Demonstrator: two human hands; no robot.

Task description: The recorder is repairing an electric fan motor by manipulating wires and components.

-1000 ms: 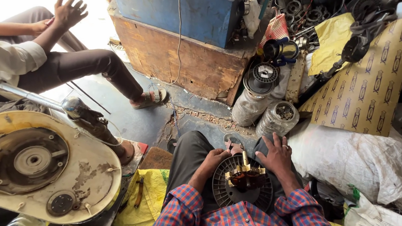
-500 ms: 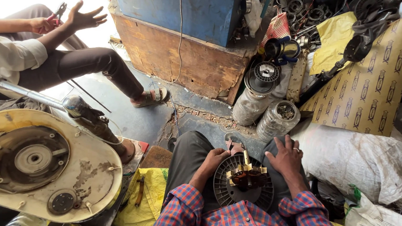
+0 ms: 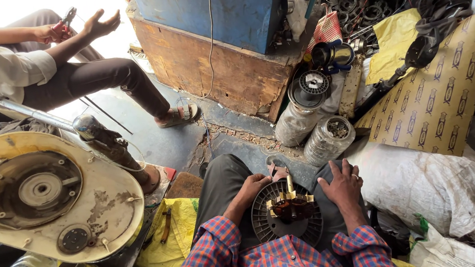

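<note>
A round black fan motor [image 3: 287, 217] with copper windings and brass fittings at its centre rests on my lap. My left hand [image 3: 255, 184] grips its upper left rim, fingers curled over the edge. My right hand [image 3: 341, 186] lies on its right rim with the fingers spread flat; a ring shows on one finger. My sleeves are red and blue plaid.
Two clear jars of small parts [image 3: 328, 139] and a wire spool [image 3: 308, 86] stand ahead by a wooden crate [image 3: 210, 70] under a blue box. A cream round machine cover [image 3: 50, 193] sits left. Another seated person [image 3: 46, 69] holds pliers. White sacks [image 3: 439, 185] lie right.
My right hand has slid from the motor's top to its right rim. The other person's hands have risen, one now holding pliers.
</note>
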